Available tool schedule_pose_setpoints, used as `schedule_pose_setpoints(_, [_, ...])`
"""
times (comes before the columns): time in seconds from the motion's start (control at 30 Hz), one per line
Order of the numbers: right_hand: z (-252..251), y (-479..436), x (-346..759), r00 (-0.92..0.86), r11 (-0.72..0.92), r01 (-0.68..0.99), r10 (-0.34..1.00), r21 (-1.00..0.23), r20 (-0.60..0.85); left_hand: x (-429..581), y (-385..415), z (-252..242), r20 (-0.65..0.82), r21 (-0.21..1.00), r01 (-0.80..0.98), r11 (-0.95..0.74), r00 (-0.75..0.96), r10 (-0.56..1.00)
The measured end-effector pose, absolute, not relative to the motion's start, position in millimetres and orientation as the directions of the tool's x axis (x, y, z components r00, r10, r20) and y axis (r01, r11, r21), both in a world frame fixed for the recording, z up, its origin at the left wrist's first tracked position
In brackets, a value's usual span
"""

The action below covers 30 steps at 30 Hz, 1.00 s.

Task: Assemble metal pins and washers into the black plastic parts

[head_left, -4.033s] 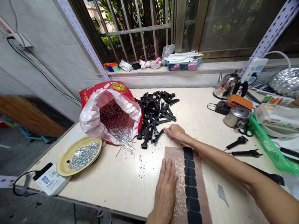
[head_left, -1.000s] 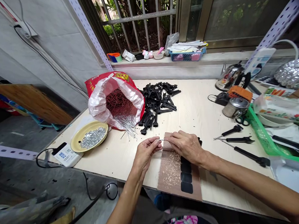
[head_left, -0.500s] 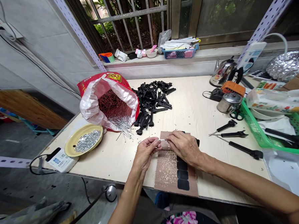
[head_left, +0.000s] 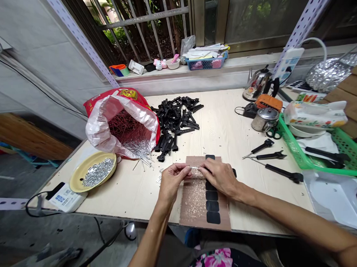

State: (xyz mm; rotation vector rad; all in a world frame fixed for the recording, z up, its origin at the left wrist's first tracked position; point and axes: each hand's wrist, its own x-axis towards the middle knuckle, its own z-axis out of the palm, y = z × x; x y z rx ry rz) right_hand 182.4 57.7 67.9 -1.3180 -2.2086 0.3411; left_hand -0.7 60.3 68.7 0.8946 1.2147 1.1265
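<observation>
My left hand (head_left: 171, 183) pinches one end of a thin silvery metal pin (head_left: 194, 167) between thumb and fingertips. At its other end, my right hand (head_left: 221, 178) has its fingers closed on the same pin, which lies roughly level. Both hands are over a brown board (head_left: 191, 212) strewn with pale crumbs. A column of black rounded squares (head_left: 212, 206) runs along the board, partly covered by my right hand. Beyond the hands lies a heap of black plastic parts (head_left: 173, 118). A red bag (head_left: 128, 94) on its side spills long metal pins (head_left: 142, 153).
A yellow plate (head_left: 76, 184) of small metal pieces stands at the left. Black-handled tools (head_left: 284, 173) lie at the right, beside a green basket (head_left: 298, 157). Farther back are a metal cup (head_left: 265, 120), an orange tool battery (head_left: 269, 101) and a kettle (head_left: 258, 83).
The view has shifted slightly, so the scene sits farther left. Both hands keep hold of the pin, and more of it shows between the fingers.
</observation>
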Motion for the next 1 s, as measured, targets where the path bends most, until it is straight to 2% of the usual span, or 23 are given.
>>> schedule_pose_setpoints(0.13, [65,54,186,-0.37,0.521,0.74,0.843,-0.424,0.39,4,62,68,-0.297,0.933,-0.206,0.296,0.025,0.954])
schedule_pose_setpoints(0.47, [62,50,193,-0.338,0.451,0.798,0.884,-0.4,0.323,18,61,69,-0.327,0.917,-0.229,0.326,0.037,0.944])
schedule_pose_setpoints(0.67, [63,49,198,-0.297,0.399,0.733,0.916,-0.551,0.269,24,60,70,-0.288,0.94,-0.188,0.286,0.019,0.958])
schedule_pose_setpoints(0.8, [62,47,198,-0.266,0.358,0.708,0.934,-0.608,0.24,29,59,67,-0.275,0.939,-0.212,0.271,0.01,0.961])
schedule_pose_setpoints(0.93, [60,47,198,-0.252,0.315,0.603,0.947,-0.733,0.2,33,59,66,-0.259,0.94,-0.228,0.253,0.001,0.966])
schedule_pose_setpoints(1.0, [60,47,199,-0.251,0.333,0.598,0.942,-0.729,0.224,35,58,66,-0.255,0.94,-0.235,0.249,0.004,0.967])
